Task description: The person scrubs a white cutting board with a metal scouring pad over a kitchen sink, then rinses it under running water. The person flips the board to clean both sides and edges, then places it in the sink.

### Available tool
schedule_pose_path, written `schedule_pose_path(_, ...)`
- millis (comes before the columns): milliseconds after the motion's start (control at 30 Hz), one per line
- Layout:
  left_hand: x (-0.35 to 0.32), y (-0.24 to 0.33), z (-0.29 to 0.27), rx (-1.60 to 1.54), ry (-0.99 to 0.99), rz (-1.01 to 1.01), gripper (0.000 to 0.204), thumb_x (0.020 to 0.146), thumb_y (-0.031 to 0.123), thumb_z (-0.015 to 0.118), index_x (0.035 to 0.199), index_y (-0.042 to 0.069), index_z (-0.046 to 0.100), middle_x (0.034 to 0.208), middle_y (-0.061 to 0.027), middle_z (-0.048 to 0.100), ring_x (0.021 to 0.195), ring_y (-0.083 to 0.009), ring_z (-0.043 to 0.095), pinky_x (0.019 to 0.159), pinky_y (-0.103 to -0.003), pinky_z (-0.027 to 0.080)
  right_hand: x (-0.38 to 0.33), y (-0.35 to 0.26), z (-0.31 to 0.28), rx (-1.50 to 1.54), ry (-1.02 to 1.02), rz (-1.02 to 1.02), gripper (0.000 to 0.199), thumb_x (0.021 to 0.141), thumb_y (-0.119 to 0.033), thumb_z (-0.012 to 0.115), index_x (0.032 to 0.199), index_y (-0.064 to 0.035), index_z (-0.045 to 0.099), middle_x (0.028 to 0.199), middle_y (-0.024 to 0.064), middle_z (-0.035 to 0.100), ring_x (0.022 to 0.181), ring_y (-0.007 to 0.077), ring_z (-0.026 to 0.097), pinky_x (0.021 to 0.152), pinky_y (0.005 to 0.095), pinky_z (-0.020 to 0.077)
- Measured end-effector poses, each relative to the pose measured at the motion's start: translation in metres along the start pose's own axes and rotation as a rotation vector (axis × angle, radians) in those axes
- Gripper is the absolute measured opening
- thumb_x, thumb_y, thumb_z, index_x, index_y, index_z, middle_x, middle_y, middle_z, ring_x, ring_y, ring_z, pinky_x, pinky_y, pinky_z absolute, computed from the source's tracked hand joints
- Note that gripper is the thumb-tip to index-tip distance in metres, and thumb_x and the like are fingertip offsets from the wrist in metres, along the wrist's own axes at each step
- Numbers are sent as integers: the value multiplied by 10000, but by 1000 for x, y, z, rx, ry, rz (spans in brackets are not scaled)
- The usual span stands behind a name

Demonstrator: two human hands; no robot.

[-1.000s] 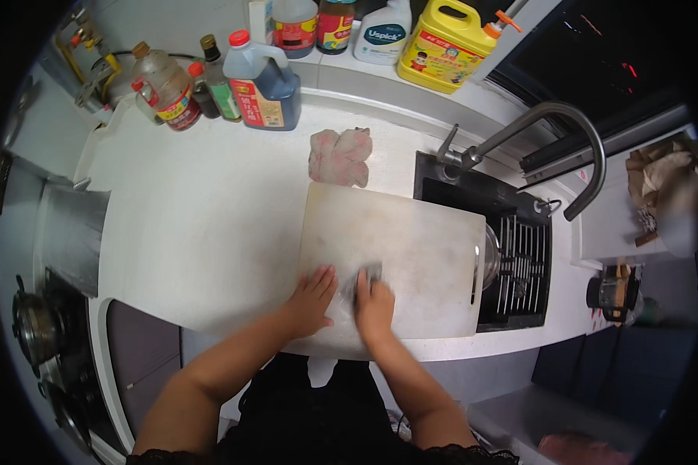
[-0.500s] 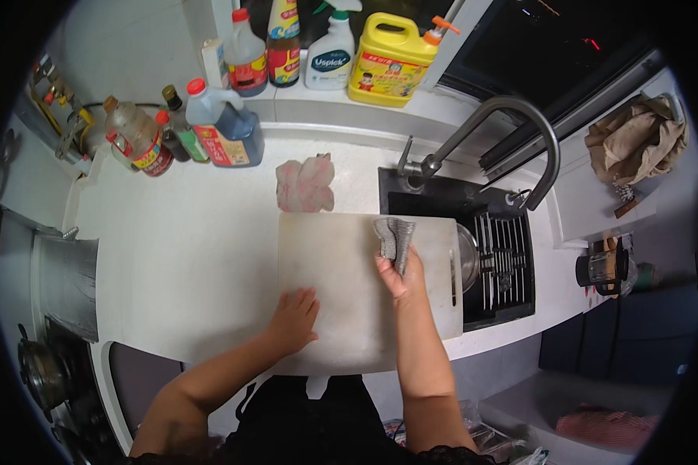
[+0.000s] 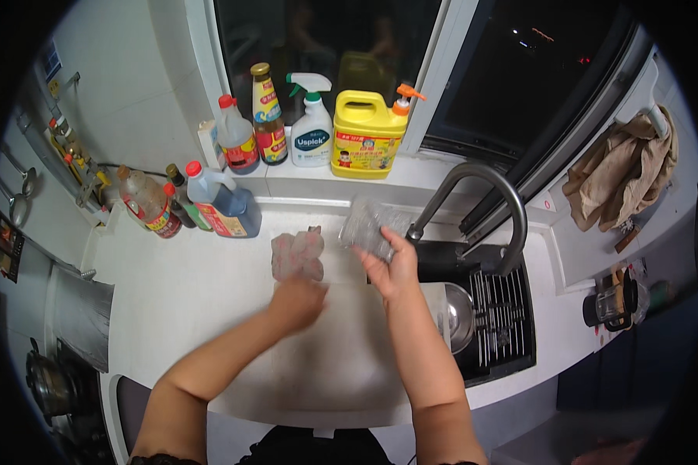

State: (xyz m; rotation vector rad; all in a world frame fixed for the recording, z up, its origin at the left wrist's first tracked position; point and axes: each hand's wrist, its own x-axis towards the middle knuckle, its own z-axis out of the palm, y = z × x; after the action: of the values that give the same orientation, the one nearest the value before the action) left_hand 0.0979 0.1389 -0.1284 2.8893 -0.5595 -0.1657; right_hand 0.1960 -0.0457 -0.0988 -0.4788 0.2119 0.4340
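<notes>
My right hand (image 3: 393, 267) is closed on a grey mesh scouring cloth (image 3: 368, 229), raised beside the base of the tap. The cloth is partly fanned out and blurred. My left hand (image 3: 297, 304) is over the far left part of the pale cutting board (image 3: 341, 372), just short of a crumpled pink-and-grey cloth (image 3: 296, 256) on the counter. Motion smears its fingers and the back of the hand hides them. The board lies flat on the white counter (image 3: 178, 310).
A curved tap (image 3: 512, 209) arches over the black sink (image 3: 434, 256), which holds a metal bowl (image 3: 459, 318) and a drying rack (image 3: 498, 318). Bottles stand at the back left, including a blue-filled jug (image 3: 225, 205). A yellow detergent jug (image 3: 368, 139) and a spray bottle (image 3: 312, 136) line the sill.
My right hand has carried the scouring cloth away from me, toward the tap, and the cloth now looks wider. My left hand has lifted off the board and moved toward the pink-and-grey cloth.
</notes>
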Motion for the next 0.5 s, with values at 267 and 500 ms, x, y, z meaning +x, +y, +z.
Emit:
schedule_pose_path(267, 227, 3, -196, 416, 529, -15, 701, 836, 108, 605, 1469, 99, 302, 1554, -36, 248, 1447, -300, 163, 1106, -591, 226, 130, -87, 83, 188, -29, -529, 375, 814, 50, 454, 1187, 10, 458, 1198, 152, 499, 1073, 303, 539, 938, 451, 483)
schedule_pose_path(500, 273, 6, -193, 281, 396, -89, 666, 852, 70, 560, 1469, 150, 321, 1551, 11, 257, 1454, -244, 157, 1105, -652, 171, 159, -116, 95, 365, -95, -418, 511, 746, 86, 377, 1255, 49, 395, 1256, 206, 467, 1196, 387, 498, 1024, 500, 446)
